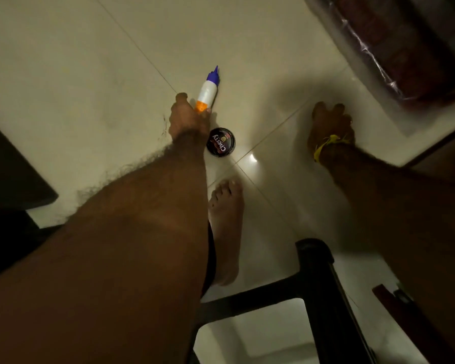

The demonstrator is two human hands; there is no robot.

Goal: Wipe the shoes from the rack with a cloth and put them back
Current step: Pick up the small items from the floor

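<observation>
My left hand (188, 116) is stretched down to the tiled floor and grips the orange base of a white bottle (208, 91) with a blue pointed cap. Just to the right of that wrist a round black shoe-polish tin (220, 142) lies on the floor. My right hand (331, 124), with a yellow thread at the wrist, hovers low over the floor to the right with fingers curled, and I see nothing in it. No shoes and no cloth are visible.
A bare foot (226, 227) stands on the pale tile floor (76, 74). A black frame (318, 285) rises at the bottom right. Dark furniture (8, 174) sits at the left edge. A plastic-wrapped brown object (394, 43) fills the top right corner.
</observation>
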